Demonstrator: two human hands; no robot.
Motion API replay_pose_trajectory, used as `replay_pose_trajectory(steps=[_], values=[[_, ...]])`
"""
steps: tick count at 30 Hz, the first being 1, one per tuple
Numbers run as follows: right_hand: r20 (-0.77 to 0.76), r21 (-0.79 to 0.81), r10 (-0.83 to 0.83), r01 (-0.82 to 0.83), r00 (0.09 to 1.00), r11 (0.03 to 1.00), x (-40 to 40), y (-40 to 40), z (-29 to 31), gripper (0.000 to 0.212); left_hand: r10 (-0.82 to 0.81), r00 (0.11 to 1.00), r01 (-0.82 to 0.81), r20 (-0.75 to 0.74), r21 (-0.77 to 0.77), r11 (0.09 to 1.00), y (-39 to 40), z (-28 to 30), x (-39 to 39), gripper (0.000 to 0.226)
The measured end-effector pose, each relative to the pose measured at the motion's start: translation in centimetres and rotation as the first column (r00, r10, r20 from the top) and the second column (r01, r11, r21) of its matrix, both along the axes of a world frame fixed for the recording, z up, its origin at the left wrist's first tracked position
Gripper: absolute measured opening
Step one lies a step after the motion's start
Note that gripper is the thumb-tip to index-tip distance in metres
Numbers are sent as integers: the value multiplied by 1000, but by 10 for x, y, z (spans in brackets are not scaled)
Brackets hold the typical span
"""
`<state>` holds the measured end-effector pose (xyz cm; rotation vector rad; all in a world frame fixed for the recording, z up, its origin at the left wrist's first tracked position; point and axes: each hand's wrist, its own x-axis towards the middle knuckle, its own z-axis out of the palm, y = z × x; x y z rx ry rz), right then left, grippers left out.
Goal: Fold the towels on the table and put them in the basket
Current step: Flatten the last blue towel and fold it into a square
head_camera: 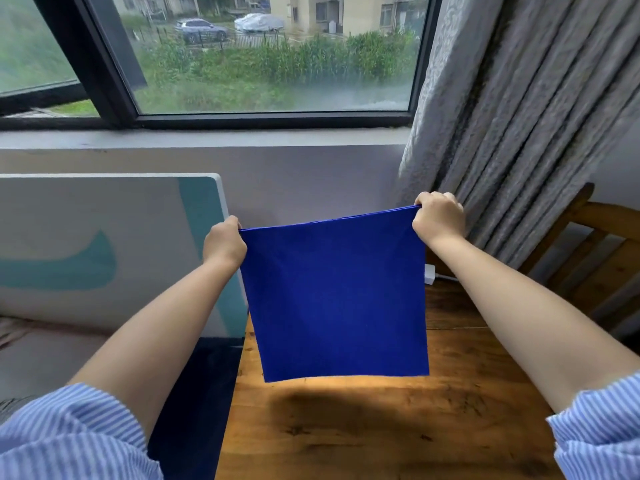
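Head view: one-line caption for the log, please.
Both hands, left and right, hold a blue towel by its top corners above the wooden table.

Plain royal-blue rectangular cloth towel (pixel 337 299), smooth, no pattern, held up in the air over the wooden table (pixel 398 427), not lying on it. Hangs vertical, roughly square outline, top edge taut and tilted, higher at 2 o'clock end, lower at 10 o'clock end. Top edge shows doubled layers, so looks folded over once. Upper corners pinched: left hand (pixel 224 244) at 10 o'clock corner, right hand (pixel 439 218) at 2 o'clock corner. Bottom edge free, straight, toward 6 o'clock, above a dark shadow on the tabletop. Basket not visible.
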<state>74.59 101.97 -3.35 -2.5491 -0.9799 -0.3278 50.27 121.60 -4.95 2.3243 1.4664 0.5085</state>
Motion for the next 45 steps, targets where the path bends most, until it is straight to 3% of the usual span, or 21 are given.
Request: replay_pose_trajectory(steps=[5,11,16,20,23,29,31,33,35,38,40,43,45], values=[[92,157,23,-37,995,987,21,14,-12,33,20,998,-19,57,-27,999,17,-4,19,31],[146,304,109,-150,983,941,29,17,-13,28,-43,989,27,144,109,994,23,1,16,26],[118,250,265,-287,957,925,10,-19,-54,34,-162,987,159,15,119,980,5,-39,-23,20],[71,144,345,-352,936,925,-21,-61,-98,31,-310,934,314,-178,-10,949,-17,-84,-62,17],[-26,16,401,-401,916,916,-45,-96,-140,32,-453,824,423,-340,-162,891,-38,-114,-85,16],[-234,-332,488,-541,841,773,-99,-156,-228,26,-633,421,506,-650,-411,758,-83,-181,-119,9],[-326,-394,464,-564,824,725,-113,-168,-242,8,-636,354,488,-686,-445,751,-97,-199,-125,11],[-400,-422,424,-574,812,702,-125,-178,-250,12,-635,337,459,-694,-468,755,-108,-210,-132,19],[-446,-486,343,-545,827,683,-133,-184,-255,2,-649,327,441,-687,-496,748,-115,-222,-141,26],[-481,-501,301,-539,824,677,-137,-190,-260,9,-652,457,418,-605,-501,758,-118,-232,-151,11],[-508,-461,248,-504,825,730,-139,-191,-262,12,-613,622,377,-487,-500,780,-118,-237,-157,11],[-557,-375,79,-334,827,865,-135,-185,-256,17,-384,879,199,-282,-515,834,-114,-240,-157,17],[-589,-294,-3,-210,808,932,-128,-175,-249,18,-289,936,145,-199,-530,835,-110,-237,-151,19]])
